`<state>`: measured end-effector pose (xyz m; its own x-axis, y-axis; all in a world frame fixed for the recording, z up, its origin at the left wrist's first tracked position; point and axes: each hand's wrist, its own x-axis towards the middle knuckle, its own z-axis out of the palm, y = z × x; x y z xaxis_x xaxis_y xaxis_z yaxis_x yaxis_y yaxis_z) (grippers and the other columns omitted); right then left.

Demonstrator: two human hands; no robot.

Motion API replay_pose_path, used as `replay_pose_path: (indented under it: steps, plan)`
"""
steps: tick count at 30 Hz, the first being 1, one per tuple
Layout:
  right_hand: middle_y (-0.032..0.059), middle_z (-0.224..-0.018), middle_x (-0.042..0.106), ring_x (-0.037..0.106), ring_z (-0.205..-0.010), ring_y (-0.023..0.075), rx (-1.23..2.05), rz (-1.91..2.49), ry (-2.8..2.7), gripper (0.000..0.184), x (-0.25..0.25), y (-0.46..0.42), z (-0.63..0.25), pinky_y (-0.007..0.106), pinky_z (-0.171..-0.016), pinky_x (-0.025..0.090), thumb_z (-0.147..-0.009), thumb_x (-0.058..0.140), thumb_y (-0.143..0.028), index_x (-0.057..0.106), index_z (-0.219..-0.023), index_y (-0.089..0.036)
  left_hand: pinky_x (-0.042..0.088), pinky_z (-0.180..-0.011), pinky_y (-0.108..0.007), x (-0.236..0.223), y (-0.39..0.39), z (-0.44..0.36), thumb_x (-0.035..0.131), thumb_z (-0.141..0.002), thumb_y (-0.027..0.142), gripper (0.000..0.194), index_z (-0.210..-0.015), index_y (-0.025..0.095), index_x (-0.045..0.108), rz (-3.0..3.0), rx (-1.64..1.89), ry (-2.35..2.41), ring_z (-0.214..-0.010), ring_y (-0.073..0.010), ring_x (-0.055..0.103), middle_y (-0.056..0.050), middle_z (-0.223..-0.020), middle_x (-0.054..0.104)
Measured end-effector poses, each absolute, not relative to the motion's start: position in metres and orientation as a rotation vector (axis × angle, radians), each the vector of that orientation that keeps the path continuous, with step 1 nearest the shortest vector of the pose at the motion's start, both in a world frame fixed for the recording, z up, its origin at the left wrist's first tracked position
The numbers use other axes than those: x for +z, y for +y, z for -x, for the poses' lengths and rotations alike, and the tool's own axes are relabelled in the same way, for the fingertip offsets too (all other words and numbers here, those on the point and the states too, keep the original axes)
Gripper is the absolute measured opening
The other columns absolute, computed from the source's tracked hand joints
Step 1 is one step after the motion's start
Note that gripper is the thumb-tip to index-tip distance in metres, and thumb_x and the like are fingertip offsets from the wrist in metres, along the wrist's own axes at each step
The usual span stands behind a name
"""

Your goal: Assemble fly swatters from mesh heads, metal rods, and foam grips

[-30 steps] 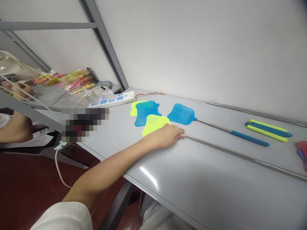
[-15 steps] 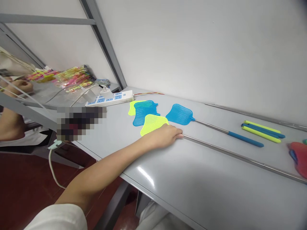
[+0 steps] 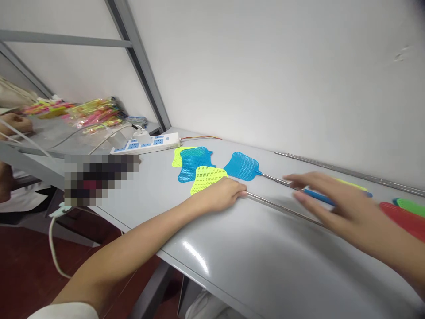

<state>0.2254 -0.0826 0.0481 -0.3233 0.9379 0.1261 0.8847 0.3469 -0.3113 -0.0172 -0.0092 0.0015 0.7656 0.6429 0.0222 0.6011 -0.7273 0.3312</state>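
The left hand (image 3: 221, 196) lies loosely curled on the grey table (image 3: 265, 270), fingertips at the end of a bare steel rod (image 3: 285, 210), just beside a yellow perforated plastic swatter head (image 3: 208, 179); whether it grips the rod cannot be told. The right hand (image 3: 348, 208), open with fingers spread, hovers above a swatter's blue handle (image 3: 318, 197), near a red plastic swatter head (image 3: 403, 219).

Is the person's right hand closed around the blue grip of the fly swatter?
No, the right hand is open with its fingers spread, over the blue grip of the fly swatter.
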Motion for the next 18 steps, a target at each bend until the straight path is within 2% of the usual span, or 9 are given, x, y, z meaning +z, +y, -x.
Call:
replay_pose_path:
  steps: [3, 6, 12, 18]
  plan:
    - [0.0049, -0.091, 0.063, 0.057, -0.083, 0.0196, 0.647, 1.626, -2.531, 0.036, 0.029, -0.066, -0.229, 0.031, -0.067, 0.045, -0.089, 0.034, -0.046, 0.061, -0.096, -0.023, 0.033, -0.059, -0.023, 0.005, -0.007, 0.018, 0.028, -0.092, 0.026, 0.033, -0.065, 0.017, 0.046, -2.679, 0.227, 0.942, -0.063, -0.0135, 0.048, -0.002, -0.065, 0.052]
    - [0.0033, -0.072, 0.06, 0.054, -0.068, 0.0178, 0.828, 1.713, -2.504, 0.043, 0.023, -0.059, -0.231, 0.028, -0.058, 0.04, -0.089, 0.028, -0.047, 0.062, -0.082, -0.021, 0.033, -0.059, -0.023, 0.008, -0.006, 0.02, 0.027, -0.092, 0.026, 0.033, -0.066, 0.017, 0.045, -2.691, 0.272, 0.937, -0.063, -0.0135, 0.048, -0.001, -0.066, 0.053]
    - [0.0007, -0.059, 0.046, 0.038, -0.052, 0.0131, 0.814, 1.824, -2.366, 0.046, 0.037, -0.066, -0.226, 0.025, -0.047, 0.029, -0.086, 0.03, -0.05, 0.063, -0.074, -0.02, 0.034, -0.063, -0.025, 0.007, -0.008, 0.017, 0.03, -0.091, 0.023, 0.029, -0.068, 0.017, 0.047, -2.78, 0.271, 0.945, -0.065, -0.0147, 0.052, -0.001, -0.067, 0.057]
    - [-0.0009, -0.058, 0.038, 0.034, -0.053, 0.0119, 1.074, 1.81, -2.169, 0.04, 0.028, -0.064, -0.225, 0.023, -0.047, 0.028, -0.082, 0.039, -0.046, 0.065, -0.071, -0.018, 0.033, -0.066, -0.028, 0.005, -0.011, 0.012, 0.031, -0.09, 0.023, 0.026, -0.075, 0.018, 0.051, -2.911, 0.23, 1.055, -0.071, -0.018, 0.054, -0.003, -0.072, 0.061]
